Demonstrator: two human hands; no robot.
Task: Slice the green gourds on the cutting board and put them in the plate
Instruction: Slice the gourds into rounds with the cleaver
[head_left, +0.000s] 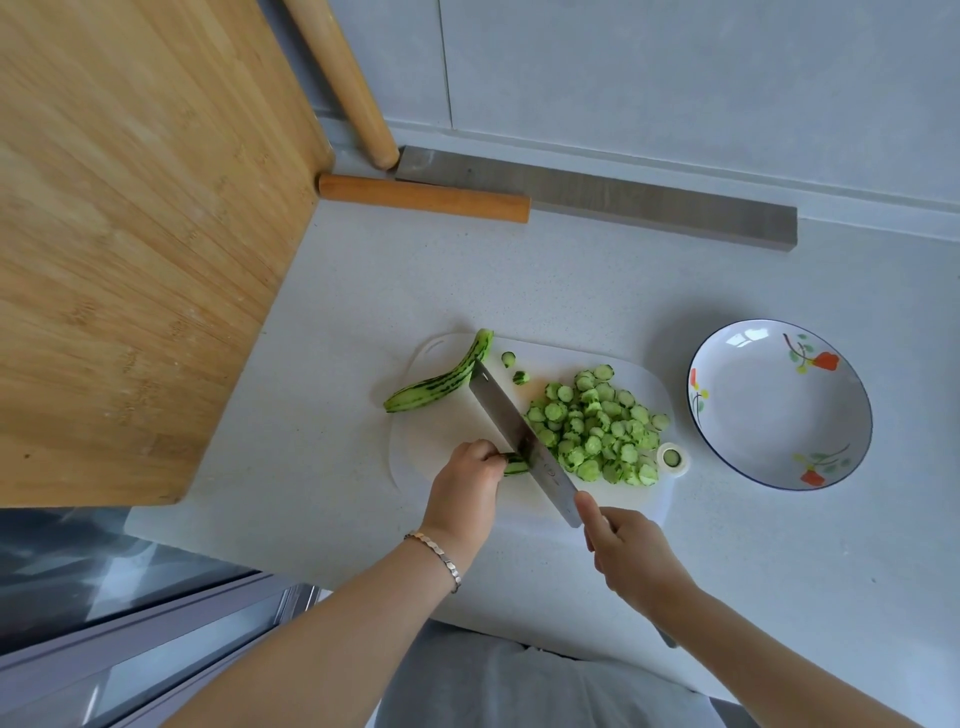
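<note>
Pale speckled table (571, 291) against a grey wall. White cutting board (441, 415) near the front edge, flowered plate (753, 410) just beside its right end, within easy reach for the transfer; no slices in it yet.

Left hand (467, 475) curled down over a short gourd stub (515, 464), pinning it to the board, fingertips tucked back from the edge, likely to keep them off the steel. Right hand (631, 553) wrapped round the handle of the cleaver (511, 421), forefinger laid along the blade, probably for steadiness. Blade down at the stub's cut face, slanting away across the board.

Heap of cut rounds (597, 431) on the blade's right, away from the holding hand. Two stray rounds near the far edge, one more sitting in the board's hanging hole (671, 457). One uncut gourd (441, 382) parked at the far left corner, partly off the board, clear of the cutting lane.

Judged well along: stub nearly spent, one gourd to go, plating not begun.

Large bamboo board (130, 234) at left; short rolling pin (423, 197) and long grey bar (623, 200) by the wall. Bracelet (441, 558) on the left wrist.
</note>
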